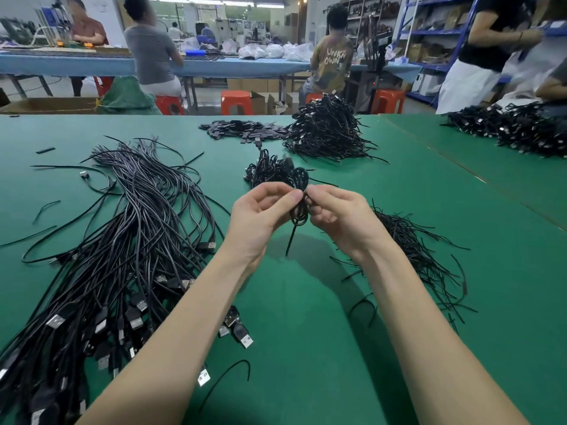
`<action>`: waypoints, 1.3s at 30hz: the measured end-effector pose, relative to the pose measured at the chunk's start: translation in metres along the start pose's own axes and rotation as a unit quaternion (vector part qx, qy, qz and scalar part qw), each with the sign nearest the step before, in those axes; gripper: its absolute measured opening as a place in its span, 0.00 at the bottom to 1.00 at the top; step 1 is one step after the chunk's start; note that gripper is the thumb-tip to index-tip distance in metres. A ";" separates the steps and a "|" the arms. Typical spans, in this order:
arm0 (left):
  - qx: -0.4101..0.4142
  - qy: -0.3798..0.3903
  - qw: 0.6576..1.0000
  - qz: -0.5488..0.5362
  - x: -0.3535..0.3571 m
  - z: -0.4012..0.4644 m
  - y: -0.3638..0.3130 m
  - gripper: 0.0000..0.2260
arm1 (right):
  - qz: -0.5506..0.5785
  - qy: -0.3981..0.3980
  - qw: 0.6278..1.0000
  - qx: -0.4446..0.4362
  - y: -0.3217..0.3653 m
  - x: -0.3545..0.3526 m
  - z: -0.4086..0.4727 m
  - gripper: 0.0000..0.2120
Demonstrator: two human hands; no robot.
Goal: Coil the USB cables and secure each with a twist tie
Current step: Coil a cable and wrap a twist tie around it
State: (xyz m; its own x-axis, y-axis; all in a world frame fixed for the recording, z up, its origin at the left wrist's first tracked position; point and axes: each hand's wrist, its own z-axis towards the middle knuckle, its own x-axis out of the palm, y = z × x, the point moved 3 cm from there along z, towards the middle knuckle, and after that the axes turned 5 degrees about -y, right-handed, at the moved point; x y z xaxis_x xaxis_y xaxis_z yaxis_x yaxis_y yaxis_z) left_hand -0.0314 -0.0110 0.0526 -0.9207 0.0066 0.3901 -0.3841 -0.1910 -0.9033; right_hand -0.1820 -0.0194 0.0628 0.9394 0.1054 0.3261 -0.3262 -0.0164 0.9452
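A coiled black USB cable [300,210] hangs between my two hands above the green table [306,348]. My left hand [260,216] pinches the coil's middle from the left with thumb and forefinger. My right hand [337,213] pinches it from the right at the same spot. A thin black twist tie end [291,240] dangles below the coil. A large bundle of uncoiled USB cables [122,256] lies on the left. A heap of loose twist ties [420,256] lies on the right, just past my right wrist.
A small pile of coiled cables [270,170] sits just beyond my hands, a bigger pile [328,130] farther back, with flat black pieces [242,130] beside it. Another cable heap [515,130] lies far right. One stray tie [227,378] lies near. People sit at a blue table behind.
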 end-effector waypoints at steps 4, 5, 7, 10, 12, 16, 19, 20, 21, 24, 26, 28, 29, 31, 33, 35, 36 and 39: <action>0.153 0.001 0.971 0.184 -0.001 0.000 -0.001 0.07 | 0.216 -0.012 0.944 0.249 -0.012 -0.002 -0.005 0.05; 0.130 -0.003 0.974 0.186 -0.003 0.000 0.001 0.07 | 0.136 -0.012 0.965 0.224 -0.012 -0.004 -0.005 0.04; 0.030 -0.019 0.992 0.121 -0.007 0.000 0.007 0.11 | -0.080 -0.017 0.994 0.078 -0.005 -0.008 -0.002 0.02; -0.086 -0.026 0.996 0.000 -0.007 0.002 0.012 0.18 | -0.406 -0.011 0.892 -0.200 0.010 -0.012 -0.003 0.14; -0.112 -0.028 0.992 -0.043 -0.009 0.003 0.011 0.19 | -0.473 0.013 0.836 -0.278 0.010 -0.011 -0.005 0.14; -0.133 -0.021 0.990 -0.044 -0.011 0.003 0.011 0.20 | -0.461 -0.009 0.824 -0.329 0.012 -0.015 -0.007 0.09; -0.125 -0.006 0.992 -0.022 -0.012 0.003 0.010 0.21 | -0.441 -0.035 0.838 -0.320 0.013 -0.016 -0.007 0.02; -0.118 0.000 0.993 -0.013 -0.012 0.003 0.010 0.21 | -0.416 -0.042 0.862 -0.287 0.010 -0.015 -0.005 0.03; -0.108 0.005 0.994 -0.008 -0.011 0.002 0.010 0.19 | -0.364 -0.041 0.903 -0.226 0.007 -0.014 -0.003 0.05; -0.071 0.026 0.997 -0.018 -0.008 0.001 0.006 0.13 | -0.036 0.000 0.994 0.099 -0.005 -0.005 -0.004 0.09; -0.064 0.028 0.998 -0.008 -0.008 0.002 0.004 0.14 | 0.053 0.008 0.983 0.173 -0.010 -0.002 -0.006 0.05; -0.074 0.016 0.997 0.008 -0.011 0.003 0.004 0.18 | -0.087 0.004 0.995 0.044 -0.007 -0.005 -0.003 0.02; -0.081 0.010 0.997 0.013 -0.013 0.004 0.004 0.21 | -0.196 -0.006 0.978 -0.065 -0.003 -0.008 -0.004 0.07; -0.091 0.004 0.996 0.009 -0.017 0.004 0.004 0.22 | -0.363 -0.020 0.901 -0.237 0.006 -0.011 -0.006 0.12; -0.095 0.009 0.995 0.008 -0.017 0.005 0.004 0.21 | -0.431 -0.020 0.847 -0.312 0.007 -0.011 -0.006 0.09; -0.094 0.015 0.995 0.020 -0.016 0.004 0.003 0.19 | -0.423 -0.032 0.850 -0.311 0.007 -0.013 -0.007 0.02; -0.091 0.016 0.995 0.026 -0.017 0.004 0.003 0.19 | -0.405 -0.035 0.867 -0.290 0.006 -0.012 -0.008 0.01; -0.075 0.018 0.996 0.041 -0.018 0.003 0.002 0.17 | -0.336 -0.015 0.924 -0.181 0.003 -0.008 -0.008 0.08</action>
State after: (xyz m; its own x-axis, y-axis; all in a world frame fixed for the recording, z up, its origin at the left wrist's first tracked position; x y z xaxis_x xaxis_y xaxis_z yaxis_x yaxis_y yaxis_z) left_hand -0.0151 -0.0144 0.0442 -0.9502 0.0335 0.3099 -0.3111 -0.0428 -0.9494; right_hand -0.1912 -0.0120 0.0634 0.9435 -0.0578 -0.3264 0.3233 0.3777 0.8676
